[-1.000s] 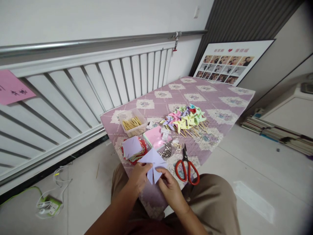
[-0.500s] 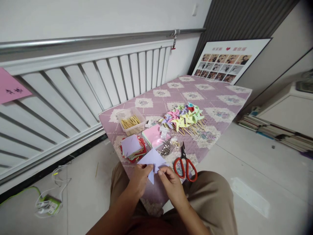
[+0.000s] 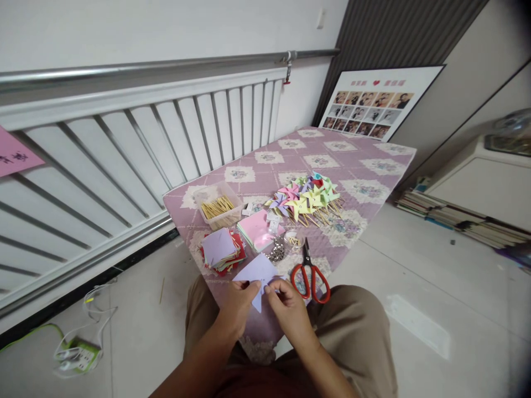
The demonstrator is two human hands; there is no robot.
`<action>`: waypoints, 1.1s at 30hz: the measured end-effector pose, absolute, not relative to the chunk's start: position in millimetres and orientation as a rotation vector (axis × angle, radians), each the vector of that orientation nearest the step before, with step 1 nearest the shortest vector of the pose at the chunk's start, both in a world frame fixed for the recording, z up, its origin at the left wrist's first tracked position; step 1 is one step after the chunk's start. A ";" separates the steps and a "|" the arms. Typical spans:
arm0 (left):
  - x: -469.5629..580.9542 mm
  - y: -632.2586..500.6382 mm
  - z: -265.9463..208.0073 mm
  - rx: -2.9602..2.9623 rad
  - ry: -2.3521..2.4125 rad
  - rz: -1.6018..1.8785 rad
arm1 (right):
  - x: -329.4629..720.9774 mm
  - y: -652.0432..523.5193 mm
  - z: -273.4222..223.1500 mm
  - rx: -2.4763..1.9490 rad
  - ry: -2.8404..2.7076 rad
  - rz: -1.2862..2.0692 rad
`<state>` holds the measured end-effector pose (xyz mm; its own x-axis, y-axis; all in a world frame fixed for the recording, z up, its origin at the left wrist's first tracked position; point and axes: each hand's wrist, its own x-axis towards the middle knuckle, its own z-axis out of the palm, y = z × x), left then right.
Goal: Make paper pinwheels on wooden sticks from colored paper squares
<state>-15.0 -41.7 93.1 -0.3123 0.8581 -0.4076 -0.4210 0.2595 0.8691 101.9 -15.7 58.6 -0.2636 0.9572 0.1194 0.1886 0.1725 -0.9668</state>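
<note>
Between my hands is a sheet of lavender paper (image 3: 256, 268), cut and partly folded towards its middle like a pinwheel. My left hand (image 3: 241, 298) pinches its left side, thumb on top. My right hand (image 3: 285, 301) presses a paper flap near the centre with thumb and fingertips. Just beyond the paper lies a heap of small silvery metal pieces (image 3: 277, 250), beside a small round dish (image 3: 293, 240) of short pale pieces. Red-handled scissors (image 3: 309, 276) rest to the right of my right hand.
Beyond lie finished pinwheels (image 3: 305, 199) on sticks, a clear plastic box (image 3: 219, 207) of wooden sticks, a pink-topped paper stack (image 3: 255, 228) and a lavender-topped stack (image 3: 219, 247). A patterned cloth covers the table (image 3: 319, 160). A white radiator (image 3: 136, 149) stands along the left.
My right hand has moved slightly left, bringing its fingertips and a flap closer to the paper's centre and my left thumb. The whole view has shifted a little.
</note>
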 end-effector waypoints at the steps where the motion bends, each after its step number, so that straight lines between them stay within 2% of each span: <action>1: -14.9 -42.1 90.8 0.460 1.348 1.357 | 101.8 -15.5 58.8 -1.126 -1.627 1.158; 8: -14.5 -44.9 80.0 0.537 1.406 1.357 | 101.2 -16.5 60.4 -1.141 -1.660 1.106; 33: -11.7 -47.3 90.4 0.592 1.428 1.353 | 102.0 -19.1 61.1 -1.184 -1.614 1.108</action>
